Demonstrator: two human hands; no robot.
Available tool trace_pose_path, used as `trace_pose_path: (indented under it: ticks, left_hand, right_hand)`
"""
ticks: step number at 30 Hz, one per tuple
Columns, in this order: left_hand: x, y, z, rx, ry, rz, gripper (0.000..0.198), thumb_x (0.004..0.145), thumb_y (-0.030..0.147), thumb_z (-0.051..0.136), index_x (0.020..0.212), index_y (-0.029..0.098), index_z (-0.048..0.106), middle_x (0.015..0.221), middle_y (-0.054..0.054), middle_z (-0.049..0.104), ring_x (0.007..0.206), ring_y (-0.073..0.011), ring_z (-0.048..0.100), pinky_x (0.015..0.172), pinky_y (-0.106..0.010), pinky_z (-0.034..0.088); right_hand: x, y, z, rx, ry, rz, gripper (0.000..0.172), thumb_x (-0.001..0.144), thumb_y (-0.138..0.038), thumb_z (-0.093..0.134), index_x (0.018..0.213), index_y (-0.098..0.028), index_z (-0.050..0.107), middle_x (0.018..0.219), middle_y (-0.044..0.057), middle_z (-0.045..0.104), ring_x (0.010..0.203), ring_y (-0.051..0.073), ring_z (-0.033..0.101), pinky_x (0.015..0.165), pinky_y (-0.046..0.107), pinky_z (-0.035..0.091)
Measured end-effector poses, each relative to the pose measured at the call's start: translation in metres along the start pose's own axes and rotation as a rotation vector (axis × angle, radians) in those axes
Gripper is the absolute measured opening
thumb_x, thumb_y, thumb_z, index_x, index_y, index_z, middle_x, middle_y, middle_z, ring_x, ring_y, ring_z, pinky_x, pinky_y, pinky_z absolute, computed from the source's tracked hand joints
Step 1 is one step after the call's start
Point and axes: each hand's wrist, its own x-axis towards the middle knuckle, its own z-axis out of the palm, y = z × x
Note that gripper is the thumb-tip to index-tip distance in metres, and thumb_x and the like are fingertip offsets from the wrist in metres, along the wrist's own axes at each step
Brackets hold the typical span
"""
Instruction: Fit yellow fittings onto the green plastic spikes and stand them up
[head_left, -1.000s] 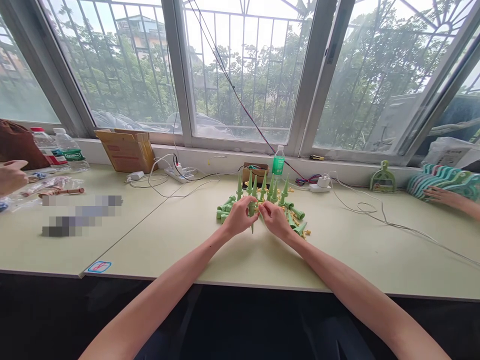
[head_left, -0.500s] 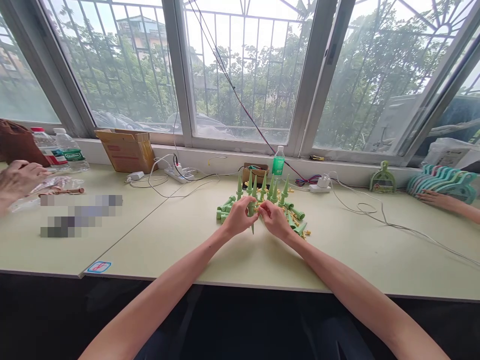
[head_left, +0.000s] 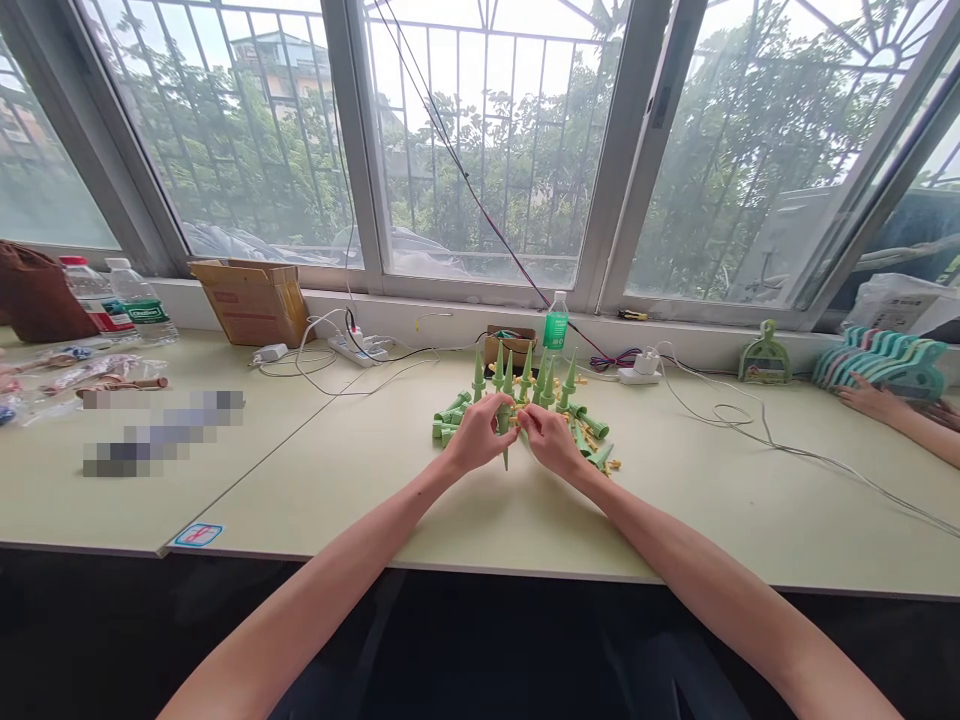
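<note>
My left hand [head_left: 480, 438] is closed around a green plastic watering spike [head_left: 506, 458], its pointed tip turned down over the table. Fingertips of my right hand [head_left: 551, 440] are pinched together right beside it, at what looks like a small yellow plastic piece, mostly hidden by the fingers. Just behind my hands several green spikes [head_left: 548, 384] stand upright with tips up. Ribbed green tubes [head_left: 596, 428] lie at the right, among scattered yellow plastic pieces [head_left: 615, 466]. More short green parts [head_left: 448, 418] lie left of my left hand.
A small brown box [head_left: 499, 348] and a green-labelled bottle [head_left: 556, 325] stand behind the spikes. Power strips [head_left: 360, 346] and cables lie along the window side. At right, a co-worker's hand [head_left: 874, 400] touches stacked hangers [head_left: 911, 370]. A cardboard box [head_left: 251, 305] stands left.
My hands stay nearly in place, the right fingers shifting slightly at the spike. The co-worker's hand at left has drawn back toward the edge of view; the hand at right has moved on the hangers.
</note>
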Motion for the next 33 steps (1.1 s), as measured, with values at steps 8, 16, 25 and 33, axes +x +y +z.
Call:
trace_pose_path:
  ticks: [8, 16, 25, 33]
  left_hand:
    - [0.0008, -0.0003, 0.0005, 0.001, 0.020, -0.026, 0.027, 0.075, 0.022, 0.064, 0.101, 0.020, 0.055, 0.085, 0.000, 0.058, 0.053, -0.0078, 0.044, 0.059, -0.025, 0.042]
    - [0.0011, 0.0006, 0.0009, 0.004, 0.036, -0.031, 0.027, 0.074, 0.022, 0.064, 0.100, 0.019, 0.056, 0.084, 0.000, 0.059, 0.052, -0.0073, 0.043, 0.059, -0.025, 0.042]
    - [0.0010, 0.0011, -0.0001, 0.011, 0.015, -0.028, 0.029, 0.074, 0.022, 0.064, 0.102, 0.018, 0.056, 0.079, 0.001, 0.058, 0.053, -0.0077, 0.044, 0.061, -0.024, 0.041]
    - [0.0007, 0.0026, -0.0007, 0.003, 0.015, -0.028, 0.028, 0.075, 0.023, 0.064, 0.101, 0.018, 0.056, 0.076, 0.002, 0.056, 0.052, -0.0073, 0.043, 0.060, -0.024, 0.041]
  right_hand:
    - [-0.0009, -0.0027, 0.0003, 0.046, 0.018, 0.013, 0.033, 0.095, -0.044, 0.035, 0.074, -0.020, 0.048, 0.059, -0.002, 0.051, 0.051, 0.012, 0.041, 0.050, 0.023, 0.030]
    - [-0.0013, -0.0035, -0.0003, 0.090, -0.007, -0.010, 0.027, 0.094, -0.041, 0.038, 0.082, -0.020, 0.050, 0.071, 0.001, 0.057, 0.058, 0.013, 0.047, 0.055, 0.024, 0.035]
    - [-0.0009, -0.0020, -0.0014, 0.061, -0.015, 0.023, 0.027, 0.093, -0.041, 0.038, 0.079, -0.020, 0.047, 0.065, -0.001, 0.052, 0.055, 0.012, 0.041, 0.052, 0.023, 0.031]
    - [-0.0004, -0.0014, -0.0017, 0.030, -0.017, 0.025, 0.027, 0.094, -0.039, 0.038, 0.077, -0.020, 0.046, 0.064, -0.001, 0.051, 0.053, 0.012, 0.040, 0.051, 0.023, 0.029]
